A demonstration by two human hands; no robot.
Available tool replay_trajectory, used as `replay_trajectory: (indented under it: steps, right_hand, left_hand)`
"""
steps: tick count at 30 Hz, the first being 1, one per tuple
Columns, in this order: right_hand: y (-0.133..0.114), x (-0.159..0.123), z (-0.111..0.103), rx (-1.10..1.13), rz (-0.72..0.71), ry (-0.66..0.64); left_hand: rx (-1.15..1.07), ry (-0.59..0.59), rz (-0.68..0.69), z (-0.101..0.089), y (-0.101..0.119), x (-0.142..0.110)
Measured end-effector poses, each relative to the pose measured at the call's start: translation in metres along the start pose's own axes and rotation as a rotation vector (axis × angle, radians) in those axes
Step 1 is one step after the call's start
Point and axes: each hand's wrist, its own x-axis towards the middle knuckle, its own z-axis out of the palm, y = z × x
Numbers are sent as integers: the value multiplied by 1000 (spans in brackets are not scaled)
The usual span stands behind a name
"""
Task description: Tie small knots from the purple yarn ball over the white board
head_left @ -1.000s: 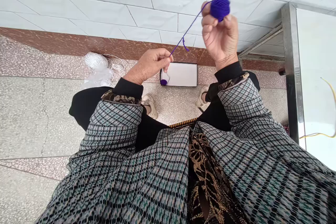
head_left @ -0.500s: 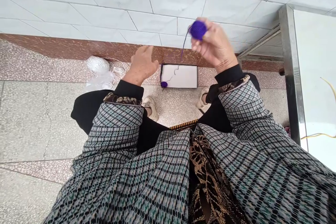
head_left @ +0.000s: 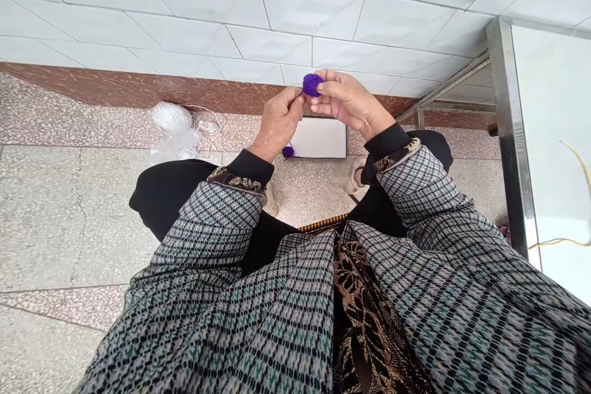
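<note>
A ball of purple yarn [head_left: 311,84] is held up in front of me by the fingers of my right hand [head_left: 351,103], which close on it from the right. Right beside the ball, my left hand [head_left: 281,118] pinches the purple yarn at the ball's left side between thumb and forefinger. Below both hands, on the floor, lies a shallow white box [head_left: 323,137] with a dark rim. A smaller purple yarn ball [head_left: 288,151] sits at its near left corner. My left hand and wrist hide part of the box's left side.
A large ball of white yarn [head_left: 170,116] with loose strands and a clear plastic bag [head_left: 173,146] rests on the floor at left. The tiled wall [head_left: 290,6] rises ahead. A metal-framed white table [head_left: 554,135] stands at right, a yellow cord [head_left: 561,240] on it.
My right hand has brought the purple ball down and left. My left hand let go of the yarn, opened, then moved right and pinches the yarn again beside the ball.
</note>
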Motion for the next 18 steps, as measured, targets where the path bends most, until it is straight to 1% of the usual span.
replay_trajectory:
  steps: [2, 3, 6, 8, 10, 11, 13, 15, 16, 18]
  right_hand:
    - [1, 0, 0, 29, -19, 3]
    - [1, 1, 0, 36, -32, 15]
    - [1, 4, 1, -3, -67, 107]
    - [4, 8, -2, -87, -90, 194]
    - [9, 14, -7, -220, -109, 246]
    - [12, 16, -10, -302, -106, 244]
    - [19, 19, -16, -468, -69, 183]
    - [23, 17, -18, -572, 4, 51]
    - [23, 15, -17, -583, 39, -25]
    - [19, 9, -13, -519, 80, -150]
  left_hand:
    - [26, 56, -23, 3, 0, -1]
    - [40, 64, -37, 4, 1, -2]
    - [85, -79, -43, 9, 4, -3]
    - [111, -177, -25, 9, 7, -5]
    - [129, -230, 6, 6, 10, -7]
    - [136, -227, 20, 3, 11, -8]
    - [148, -172, 37, -6, 12, -8]
    - [154, -95, 46, -15, 10, -6]
    - [155, -68, 48, -20, 8, -5]
    - [140, -31, 38, -25, 2, -1]
